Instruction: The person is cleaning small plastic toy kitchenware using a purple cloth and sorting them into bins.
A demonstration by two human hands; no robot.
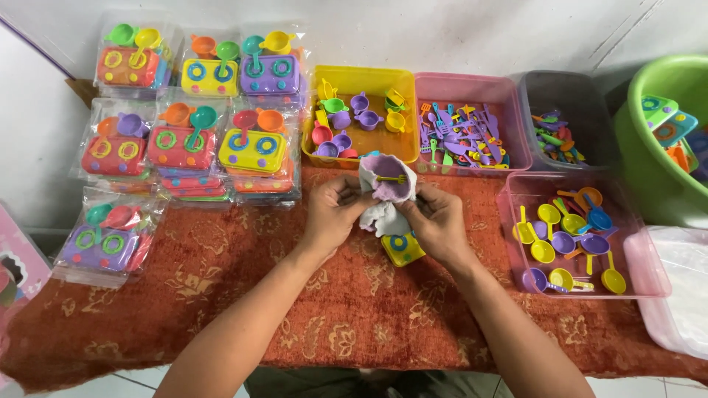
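Purple toy pot (389, 182), two hands (333, 214) (436, 220)

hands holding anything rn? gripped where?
Both. Left hand and right hand pinch the side edges of a clear bag holding a purple toy piece.

Both forearms converge, left hand (333, 214) and right hand (436, 221) pinched closed.

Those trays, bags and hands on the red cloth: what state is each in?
Left hand: grip closed on clear bag.
Right hand: grip closed on clear bag.
Clear bag: open, purple toy inside.
Yellow tray: uncovered, part full.
Pink tray: uncovered, utensils inside.
Packed toy sets: bagged, stacked.
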